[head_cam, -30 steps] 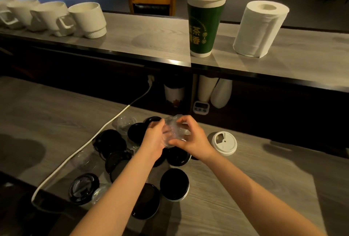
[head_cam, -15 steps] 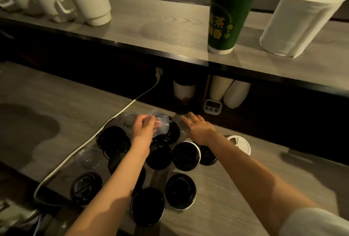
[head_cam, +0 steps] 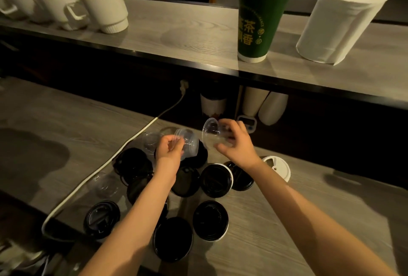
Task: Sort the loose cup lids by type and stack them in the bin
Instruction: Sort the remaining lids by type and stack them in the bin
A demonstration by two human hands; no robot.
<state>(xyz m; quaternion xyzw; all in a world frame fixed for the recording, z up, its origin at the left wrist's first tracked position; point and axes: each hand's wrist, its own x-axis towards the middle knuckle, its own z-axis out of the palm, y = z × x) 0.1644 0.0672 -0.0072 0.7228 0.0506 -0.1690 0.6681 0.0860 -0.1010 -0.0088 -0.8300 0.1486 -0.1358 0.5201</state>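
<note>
L grip curled round clear dome lids, R grip pinching a separate clear lid just beside them, both above black lids on table.

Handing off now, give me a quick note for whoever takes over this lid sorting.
Left hand grips clear dome lids, apparently nested.
Right hand pinches a single clear lid above the counter, apart from them.
Black lids, one white lid and other clear lids lie loose on the counter.
No bin in view.
Left: nest clear ones, sort the rest.
</note>
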